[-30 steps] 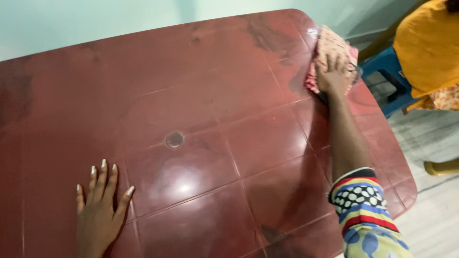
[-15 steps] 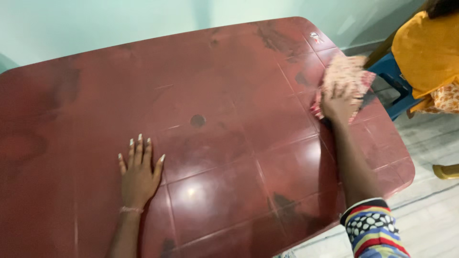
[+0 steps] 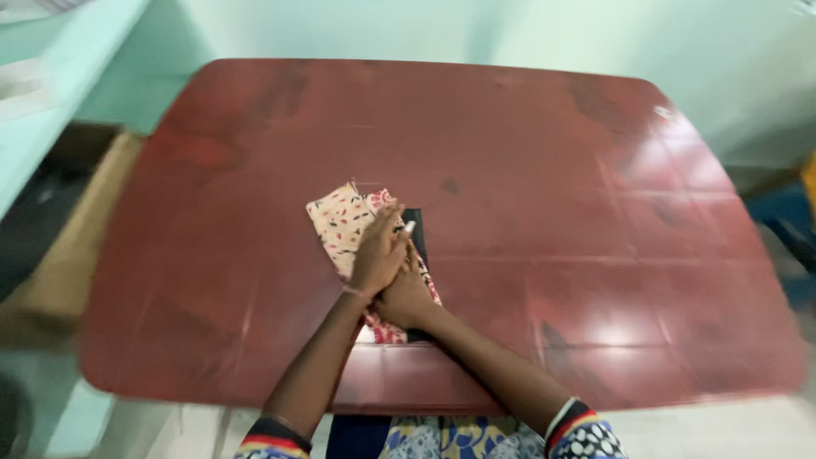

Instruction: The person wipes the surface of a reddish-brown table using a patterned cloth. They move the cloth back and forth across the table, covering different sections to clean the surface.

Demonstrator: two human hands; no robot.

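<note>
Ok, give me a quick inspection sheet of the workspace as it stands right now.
Surface: dark red plastic table, glossy, with darker smudges and a small round mark near the middle.
Job's things: patterned cream-and-red cloth lying flat near the front edge, a dark piece showing beside it.
Clutter: nothing seen on the tabletop.
Grippers: left hand laid over right hand, both pressing on the cloth.
Cables: nothing seen.
Surroundings: pale green wall behind; cardboard-coloured box at left, blurred; blue object at right.
</note>
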